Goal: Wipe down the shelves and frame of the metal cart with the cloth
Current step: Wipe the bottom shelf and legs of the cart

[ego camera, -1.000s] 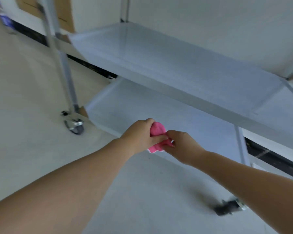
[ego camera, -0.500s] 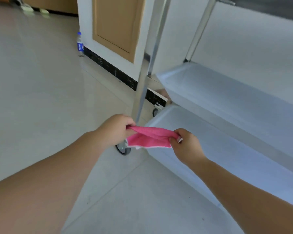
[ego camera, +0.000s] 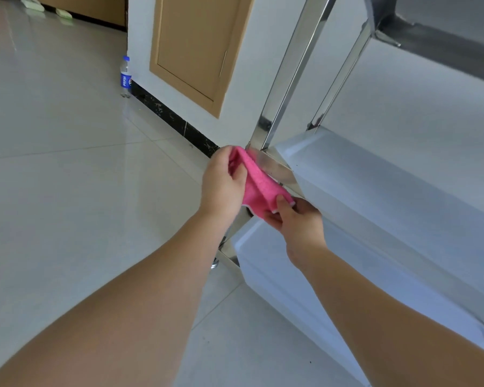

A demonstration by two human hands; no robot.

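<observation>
Both hands have risen since half a second ago: then the cloth was stretched flat between them low beside the bottom shelf, now it sits higher, at the corner of the middle shelf. One pink cloth [ego camera: 259,183], folded lengthwise, lies against the near corner post [ego camera: 288,71] where the post meets that shelf. Left hand [ego camera: 222,184] grips the upper end of the cloth, fingers curled shut around it. Right hand [ego camera: 296,219] pinches the lower end between thumb and fingers. The two hands are near each other but not touching; the cloth spans the gap.

Count, metal cart [ego camera: 375,196]: three shelves in view, namely the middle shelf [ego camera: 389,174], the bottom shelf [ego camera: 291,272], and the underside of a top shelf [ego camera: 442,43] at the upper right. Two upright posts are visible, the near one and a second post [ego camera: 344,68] behind it. One caster [ego camera: 215,262] shows partly below the left forearm.

Count, surroundings: one plastic bottle [ego camera: 125,76] with a blue label stands upright on the tiled floor [ego camera: 67,163] against the wall, well apart from the cart. One tan panel [ego camera: 196,48] is set in the white wall.
</observation>
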